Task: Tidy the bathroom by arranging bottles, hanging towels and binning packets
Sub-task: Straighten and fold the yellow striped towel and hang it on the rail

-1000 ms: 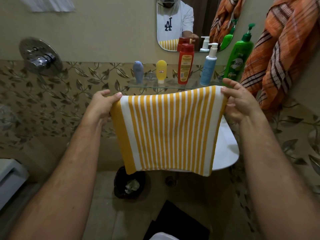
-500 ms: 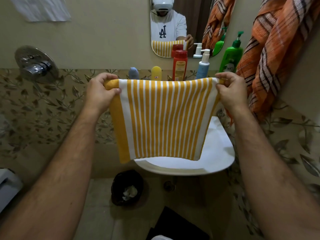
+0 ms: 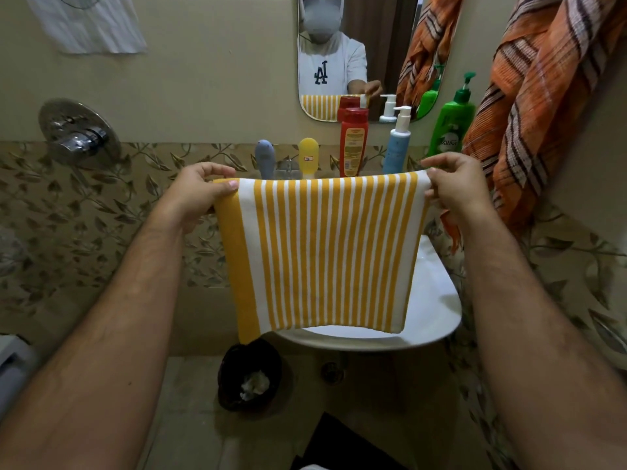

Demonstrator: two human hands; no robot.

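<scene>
Towel [image 3: 325, 252] before bottles [image 3: 353, 144], sink [image 3: 437, 300]

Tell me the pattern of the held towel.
Yellow and white vertical stripes on the towel, seen best in the head view.

A tap [image 3: 79, 137] is sitting at upper left, a mirror [image 3: 353, 56] at top centre, a white sink [image 3: 437, 300] at lower right.

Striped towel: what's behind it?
The striped towel, held by the left hand and right hand, hides most of the white sink and the bottle bases; the red bottle shows above.
</scene>
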